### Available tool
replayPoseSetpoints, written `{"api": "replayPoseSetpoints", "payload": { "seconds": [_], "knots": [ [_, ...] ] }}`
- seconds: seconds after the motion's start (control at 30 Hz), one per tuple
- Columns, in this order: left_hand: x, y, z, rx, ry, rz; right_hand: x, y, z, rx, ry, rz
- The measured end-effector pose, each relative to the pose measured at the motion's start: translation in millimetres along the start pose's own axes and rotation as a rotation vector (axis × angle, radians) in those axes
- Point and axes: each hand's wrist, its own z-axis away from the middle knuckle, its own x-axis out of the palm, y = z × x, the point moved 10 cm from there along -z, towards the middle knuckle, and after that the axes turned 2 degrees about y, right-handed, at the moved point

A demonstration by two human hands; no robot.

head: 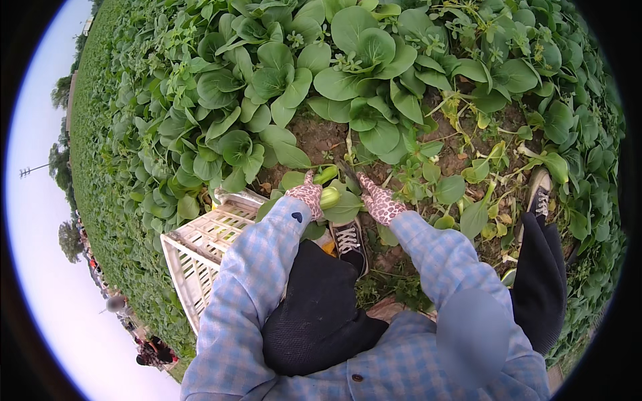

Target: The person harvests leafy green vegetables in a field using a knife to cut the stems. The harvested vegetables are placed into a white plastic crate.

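Note:
My left hand (305,196), in a leopard-print glove, is closed around cut bok choy (330,198). Two pale green stem bases poke out on its right side, with broad leaves spread below. A dark-bladed knife (348,175) is held in my right hand (382,204), which wears a matching glove. Its blade points up and left over the soil, close to the bok choy; the handle is mostly hidden by my fingers. Rooted bok choy plants (273,82) stand just beyond both hands.
A white slatted plastic crate (193,240) leans by my left arm. Loose and yellowing leaves (476,218) litter the bare soil (316,138) on the right. My sneakers (347,238) are planted among the plants. Several people (155,351) are far off at the field's edge.

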Motion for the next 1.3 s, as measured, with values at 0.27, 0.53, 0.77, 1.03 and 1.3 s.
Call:
{"api": "replayPoseSetpoints", "payload": {
  "seconds": [0.27, 0.53, 0.77, 1.03, 1.3],
  "knots": [
    [20, -5, -15, 0.030, -0.024, 0.012, 11, 15, -24, -0.054, 0.158, -0.094],
    [24, -7, -6, -0.014, -0.097, 0.017, 17, 6, -35, 0.038, 0.002, 0.158],
    [-3, -24, 43, 0.022, 0.053, 0.148, 13, 23, 32, 0.191, -0.070, 0.282],
    [-89, 47, 180, 0.358, 0.445, 0.173, -120, -101, 110, -0.256, 0.492, -0.665],
    [-91, -24, 321, 0.282, 0.756, 0.502, -162, -130, 180, -0.245, 0.783, -0.240]
  ]
}}
